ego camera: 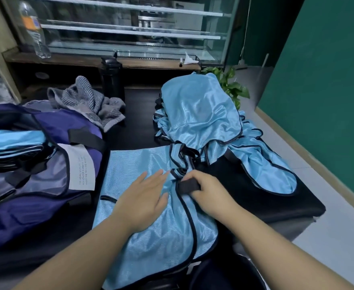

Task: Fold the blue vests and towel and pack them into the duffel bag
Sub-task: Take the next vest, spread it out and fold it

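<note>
Strap [189, 185] (black) pinched under right fingers [196, 178].

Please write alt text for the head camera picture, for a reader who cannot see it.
A person's left hand presses flat on a blue vest spread on a dark table, while the right hand pinches its black strap. An open duffel bag lies left, a vest pile and grey towel behind.

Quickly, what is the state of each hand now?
Left hand: open, fingers flat on the blue vest.
Right hand: closed, pinching the vest's black strap.
</note>
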Action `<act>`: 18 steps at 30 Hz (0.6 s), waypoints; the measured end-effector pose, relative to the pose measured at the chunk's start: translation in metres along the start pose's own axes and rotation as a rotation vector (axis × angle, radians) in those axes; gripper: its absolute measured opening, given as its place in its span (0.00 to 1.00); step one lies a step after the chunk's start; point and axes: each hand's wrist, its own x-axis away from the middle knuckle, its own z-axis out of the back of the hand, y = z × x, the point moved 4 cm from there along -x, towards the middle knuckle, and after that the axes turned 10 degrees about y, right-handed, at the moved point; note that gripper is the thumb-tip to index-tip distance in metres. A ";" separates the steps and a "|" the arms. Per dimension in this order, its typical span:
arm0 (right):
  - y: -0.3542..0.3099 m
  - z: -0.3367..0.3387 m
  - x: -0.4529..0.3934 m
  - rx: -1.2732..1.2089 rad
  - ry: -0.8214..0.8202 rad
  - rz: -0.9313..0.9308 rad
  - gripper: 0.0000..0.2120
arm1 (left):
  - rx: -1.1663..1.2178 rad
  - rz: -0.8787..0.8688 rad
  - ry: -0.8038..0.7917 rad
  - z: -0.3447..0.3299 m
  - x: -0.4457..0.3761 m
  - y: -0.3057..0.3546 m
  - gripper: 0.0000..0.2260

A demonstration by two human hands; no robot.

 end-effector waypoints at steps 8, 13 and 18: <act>0.035 0.058 0.001 -0.085 0.090 -0.190 0.11 | 0.034 -0.023 -0.011 -0.001 0.001 0.000 0.28; 0.051 0.057 0.015 -0.019 -0.162 -0.219 0.11 | 0.021 -0.017 0.023 -0.005 0.002 -0.003 0.31; 0.043 0.040 0.011 0.379 -0.129 -0.078 0.14 | 0.051 0.005 0.047 -0.004 0.002 -0.003 0.33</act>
